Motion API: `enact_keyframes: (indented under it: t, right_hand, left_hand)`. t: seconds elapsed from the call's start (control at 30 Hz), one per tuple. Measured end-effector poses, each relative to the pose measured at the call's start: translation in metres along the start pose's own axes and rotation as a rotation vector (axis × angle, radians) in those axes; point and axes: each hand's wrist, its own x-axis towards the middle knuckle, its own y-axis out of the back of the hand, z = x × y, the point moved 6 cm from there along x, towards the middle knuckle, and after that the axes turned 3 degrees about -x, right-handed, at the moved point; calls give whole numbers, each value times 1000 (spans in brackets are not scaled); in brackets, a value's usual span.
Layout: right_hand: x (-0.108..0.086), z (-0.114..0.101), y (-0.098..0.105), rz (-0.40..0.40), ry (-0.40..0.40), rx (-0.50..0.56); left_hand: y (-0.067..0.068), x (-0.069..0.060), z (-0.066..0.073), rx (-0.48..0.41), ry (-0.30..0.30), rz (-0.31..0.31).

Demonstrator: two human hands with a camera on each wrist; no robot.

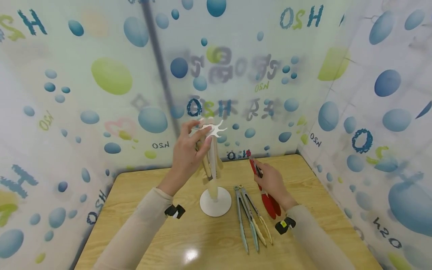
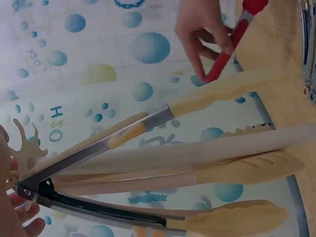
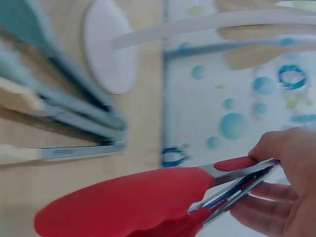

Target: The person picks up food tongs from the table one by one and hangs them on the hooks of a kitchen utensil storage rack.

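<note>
The left hand (image 1: 189,152) is raised at the hooked top (image 1: 218,129) of a white utensil stand (image 1: 216,209). The fingers of its grip are bent and close together there, but I cannot tell if they pinch something or only touch the hooks. Just beside these fingers, in the left wrist view, is the upper end of a pair of cream-headed tongs (image 2: 81,154), whose two arms are spread wide apart along the pole. A cream slotted turner (image 2: 256,165) also hangs at the stand, next to the pole.

The right hand (image 1: 271,180) holds a pair of red tongs (image 3: 133,200). Its grip is closed on their upper part, with thumb and fingers around the metal arms, and the wide red heads point down, toward the person. If these heads touch the wooden tabletop (image 1: 135,183), I cannot tell.

Between the stand and the red tongs, a pair of teal tongs (image 1: 241,221) and a pair of cream tongs (image 1: 269,234) lie side by side on the tabletop, their tips toward the person. Behind everything is a printed curtain (image 1: 111,75) with blue and green ovals and "H2O" letters.
</note>
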Motion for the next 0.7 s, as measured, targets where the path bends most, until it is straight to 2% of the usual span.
enact_keyframes:
  t: [0.17,0.4,0.5,0.7]
  right_hand:
    - [17,-21,36,89,106,46]
    - [31,-55,81,187,309,197]
    - [35,-67,93,193,369,238]
    - [40,-85,106,208,434,267]
  left_hand:
    - [0,-1,0,0,15,-5]
    - [0,0,1,23,11,-4]
    - [0,1,1,30,9,-3]
    - [-1,0,2,17,11,-8]
